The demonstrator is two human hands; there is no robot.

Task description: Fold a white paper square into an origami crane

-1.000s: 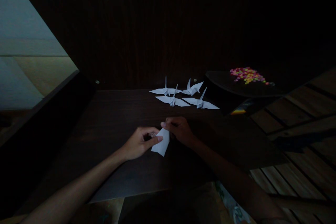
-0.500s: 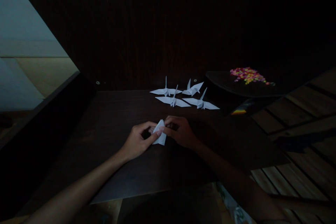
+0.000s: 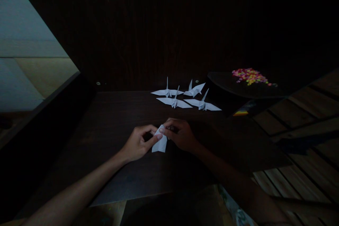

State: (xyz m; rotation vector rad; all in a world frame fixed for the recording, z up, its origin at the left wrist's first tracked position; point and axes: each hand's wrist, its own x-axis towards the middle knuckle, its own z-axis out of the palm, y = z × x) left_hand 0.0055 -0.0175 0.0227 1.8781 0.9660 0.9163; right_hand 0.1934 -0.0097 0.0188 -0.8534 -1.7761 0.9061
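Observation:
Between my two hands is a small piece of folded white paper (image 3: 159, 145), its wider end toward me. My left hand (image 3: 140, 143) pinches its left side, thumb on top and fingers behind. On the upper right, my right hand (image 3: 181, 133) grips the paper near its narrow end, with the thumb pressed on the face. The fingers behind the paper are partly hidden. Beyond my hands, several white paper cranes stand close together; one crane (image 3: 202, 105) is at the front right and another crane (image 3: 174, 102) at the front left.
The dark wooden tabletop (image 3: 119, 113) meets a tall dark panel (image 3: 159, 31) behind the cranes. At the right, a dark curved shelf (image 3: 222, 83) carries a heap of small colourful pieces (image 3: 250, 76). A raised dark side board (image 3: 39, 120) borders the left. Wooden slats (image 3: 304, 180) lie lower right.
The folded paper has shifted slightly down toward me and left. My right thumb now sits nearer its top end. The cranes have not moved.

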